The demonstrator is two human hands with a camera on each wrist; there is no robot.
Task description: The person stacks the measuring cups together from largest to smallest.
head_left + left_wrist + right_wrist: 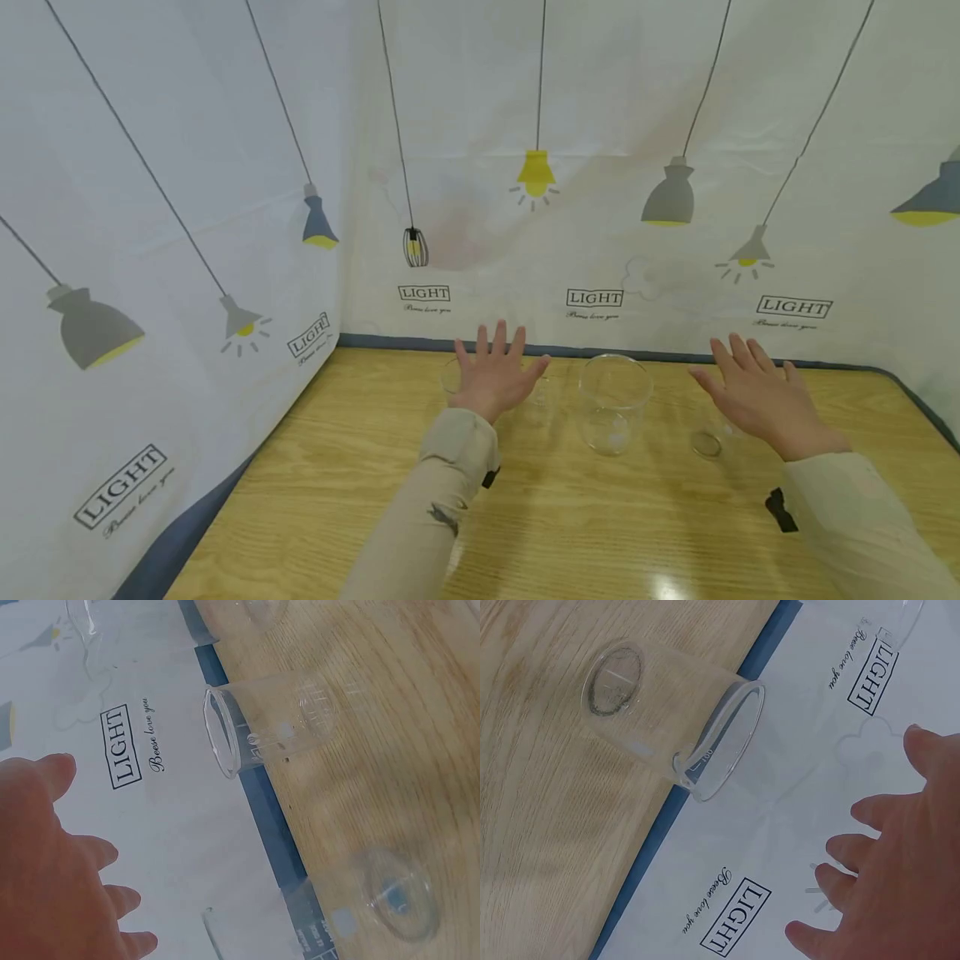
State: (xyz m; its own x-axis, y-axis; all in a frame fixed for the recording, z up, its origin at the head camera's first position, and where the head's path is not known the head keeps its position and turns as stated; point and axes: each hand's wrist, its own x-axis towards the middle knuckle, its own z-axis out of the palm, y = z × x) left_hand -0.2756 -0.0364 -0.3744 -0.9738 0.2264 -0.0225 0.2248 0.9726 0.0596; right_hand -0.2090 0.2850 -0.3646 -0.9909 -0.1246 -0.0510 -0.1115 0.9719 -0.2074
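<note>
Both hands are held up over the table with fingers straight and spread, and nothing is in either. My left hand (497, 379) covers much of a clear glass beaker (450, 377) in the head view. A small graduated beaker (281, 724) stands on that hand's thumb side. In the left wrist view another clear glass (401, 896) shows below it. A wide clear glass vessel (615, 408) stands upright between the hands. My right hand (765, 400) overlaps a beaker (671, 712) with a spout and white markings; its round base (707, 444) shows beside the hand in the head view.
The glassware stands in a row near the far edge of a wood-grain table (570, 525). A white curtain (480, 183) printed with lamps rises behind it and along the left side. The curtain's dark blue border (660, 357) runs along the table's back.
</note>
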